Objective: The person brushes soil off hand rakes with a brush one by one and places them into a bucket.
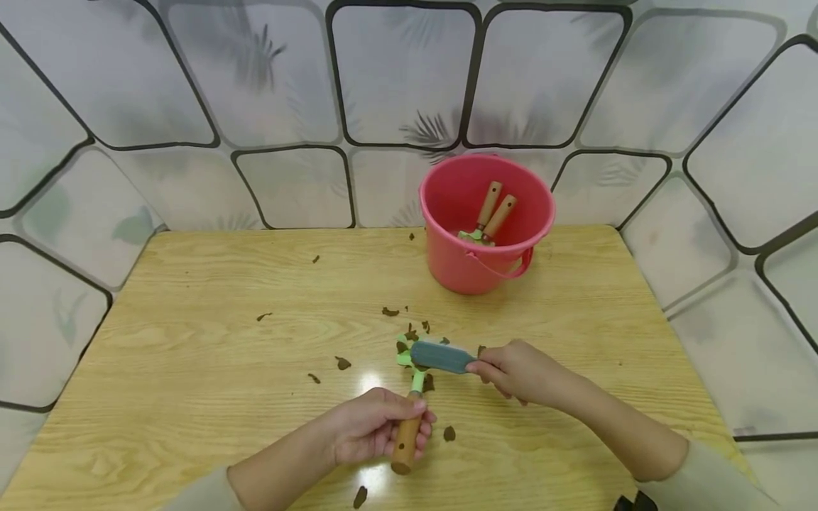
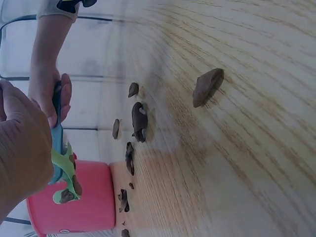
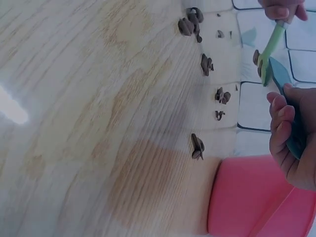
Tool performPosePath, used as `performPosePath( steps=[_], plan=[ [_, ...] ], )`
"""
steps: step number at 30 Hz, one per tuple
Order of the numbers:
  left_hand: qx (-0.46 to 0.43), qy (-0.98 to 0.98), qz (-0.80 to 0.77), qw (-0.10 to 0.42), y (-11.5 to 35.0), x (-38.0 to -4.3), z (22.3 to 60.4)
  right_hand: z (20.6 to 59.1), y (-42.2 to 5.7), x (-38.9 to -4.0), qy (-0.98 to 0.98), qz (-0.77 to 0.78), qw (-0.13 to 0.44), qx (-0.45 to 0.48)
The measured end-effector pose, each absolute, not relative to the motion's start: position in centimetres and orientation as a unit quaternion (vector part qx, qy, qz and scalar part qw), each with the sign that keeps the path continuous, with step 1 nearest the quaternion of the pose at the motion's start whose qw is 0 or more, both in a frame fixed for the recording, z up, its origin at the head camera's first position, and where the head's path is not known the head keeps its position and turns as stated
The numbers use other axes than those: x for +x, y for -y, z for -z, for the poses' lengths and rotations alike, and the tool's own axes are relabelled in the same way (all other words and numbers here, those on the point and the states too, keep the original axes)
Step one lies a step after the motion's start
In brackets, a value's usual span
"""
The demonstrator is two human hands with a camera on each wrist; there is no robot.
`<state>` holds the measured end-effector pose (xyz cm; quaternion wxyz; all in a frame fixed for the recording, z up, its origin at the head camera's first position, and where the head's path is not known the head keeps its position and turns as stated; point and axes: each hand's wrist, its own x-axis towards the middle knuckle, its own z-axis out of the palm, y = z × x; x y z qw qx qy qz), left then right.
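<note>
My left hand [image 1: 380,426] grips the wooden handle [image 1: 406,440] of a small green hand rake [image 1: 418,382]. Dark brown lumps cling to the rake's prongs, seen also in the left wrist view on the green prongs [image 2: 66,165]. From the right, my right hand [image 1: 520,370] holds a flat blue-grey tool [image 1: 442,356] with a rounded end. That tool lies across the rake's head in the head view and hides part of it. In the right wrist view my fingers wrap round the teal tool [image 3: 295,131], its tip against the green rake [image 3: 269,57].
A pink bucket [image 1: 456,266] stands at the back right of the wooden table [image 1: 211,341], holding two wooden-handled tools [image 1: 497,213]. Brown bits, such as one crumb [image 1: 343,363], lie scattered over the tabletop. A patterned curtain [image 1: 402,78] surrounds the table's back and sides.
</note>
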<state>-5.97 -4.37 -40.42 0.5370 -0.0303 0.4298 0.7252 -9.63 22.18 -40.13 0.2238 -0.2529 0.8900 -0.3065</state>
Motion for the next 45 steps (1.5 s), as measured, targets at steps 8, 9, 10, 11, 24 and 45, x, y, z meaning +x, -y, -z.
performPosePath(
  steps=[8,9,10,11,24,45],
  plan=[
    [-0.035,-0.454,-0.721,0.522,3.4,-5.6,41.2,39.3,-19.1,-9.7,-0.93,0.208,0.138,-0.268],
    [-0.038,-0.459,-0.721,0.518,3.3,-5.6,41.4,39.3,-18.5,-9.7,-0.936,0.191,0.121,-0.27],
    [-0.043,-0.463,-0.721,0.514,3.2,-5.6,41.6,39.3,-17.9,-9.7,-0.941,0.176,0.108,-0.268],
    [-0.05,-0.466,-0.723,0.507,3.0,-5.5,41.7,39.3,-17.3,-9.7,-0.945,0.16,0.095,-0.268],
    [-0.054,-0.453,-0.734,0.503,2.0,-4.6,42.6,35.1,-16.2,-11.3,-0.93,0.31,0.137,-0.146],
    [-0.029,-0.362,-0.754,0.547,5.4,-6.0,40.3,39.0,-25.8,-7.2,-0.85,0.392,0.251,-0.245]
  ],
)
